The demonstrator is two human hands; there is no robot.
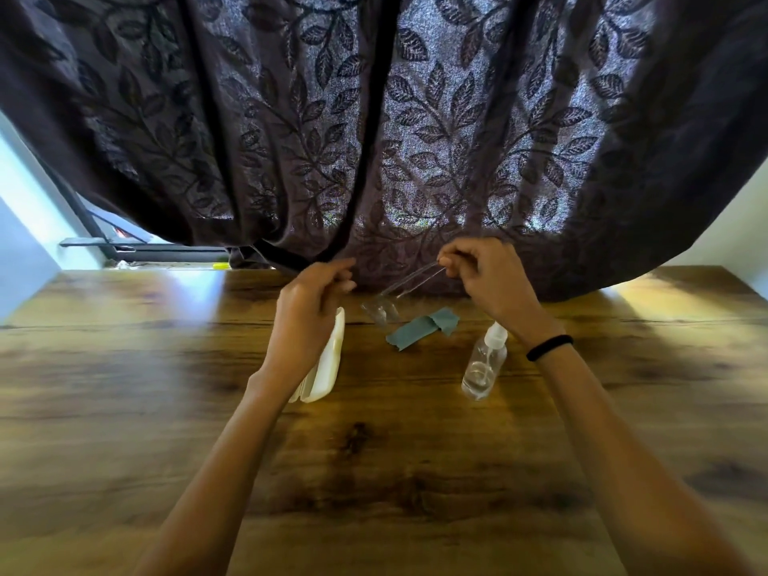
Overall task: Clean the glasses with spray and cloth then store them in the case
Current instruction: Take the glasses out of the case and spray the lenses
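— What did you have in hand?

— My right hand (478,272) pinched the temple tips of the glasses (386,303), which hung above the table (374,471) past the cloth (422,328). My left hand (316,301) was loosely curled; I couldn't tell whether it touched anything. The glasses looked light, thin and fragile, the lenses smudge-prone, so I judged the frame edge the safest hold.

— And around you?

— Near me, glossy wood carrying the spray bottle (484,361) and the case (326,363); beyond, a leaf-patterned curtain (374,118).
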